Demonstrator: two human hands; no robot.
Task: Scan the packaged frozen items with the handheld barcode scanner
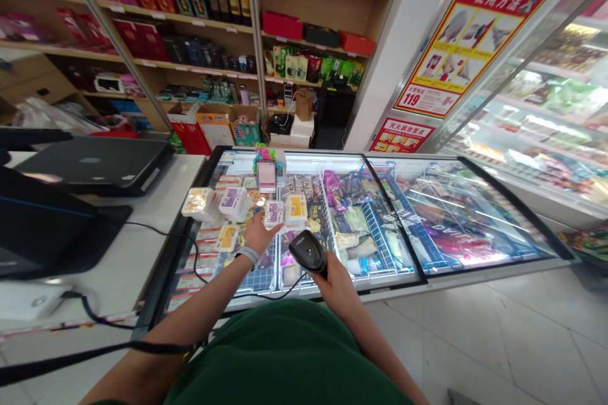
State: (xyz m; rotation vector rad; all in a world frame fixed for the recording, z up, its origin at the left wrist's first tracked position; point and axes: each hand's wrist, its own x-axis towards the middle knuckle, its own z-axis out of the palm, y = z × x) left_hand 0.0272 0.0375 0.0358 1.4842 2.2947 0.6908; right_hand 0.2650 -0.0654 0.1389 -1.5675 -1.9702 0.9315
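The left hand spreads its fingers wide at the near side of a purple-labelled clear plastic tub, contact unclear, atop a glass-lidded chest freezer; the right hand grips a black barcode scanner. The tub appears light, stiff, slick, best taken by opposite sides. Its print is illegible; the scanner's handle is mostly covered.

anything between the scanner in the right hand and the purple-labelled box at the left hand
Partly: the thumb of the left hand stretches along the near edge of the purple-labelled box, toward the scanner. The orange-labelled box stands just right, close beside that line.
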